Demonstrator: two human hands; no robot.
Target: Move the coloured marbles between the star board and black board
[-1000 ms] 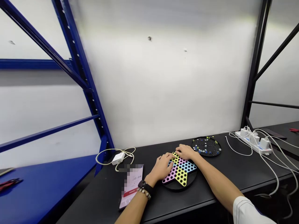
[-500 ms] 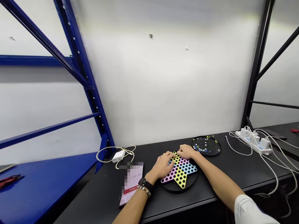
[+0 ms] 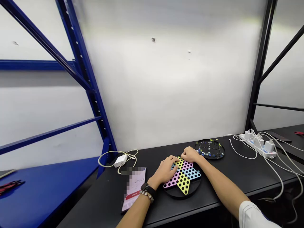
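Note:
A star-shaped Chinese checkers board (image 3: 183, 183) with yellow, pink and blue sections full of black holes sits on a round black base (image 3: 181, 196). My left hand (image 3: 165, 170) lies over its left part, fingers stretched out and apart on the surface. At the far point of the star is my right hand (image 3: 190, 154), its fingers curled and closed; anything between them is hidden. Behind it, to the right, lies a round black tray (image 3: 223, 151) holding several small glass marbles in blue, clear and yellow-green.
A phone (image 3: 135, 191) lies left of the board on the black table (image 3: 104, 196). Behind it are a white adapter (image 3: 120, 161) and a looped cable. A white power strip (image 3: 269, 154) with plugs and trailing cables sits at right. Blue shelf framing (image 3: 95, 91) stands on the left.
The camera view has tilted slightly, so the scene sits a little lower. Both hands stay at nearly the same places on the board.

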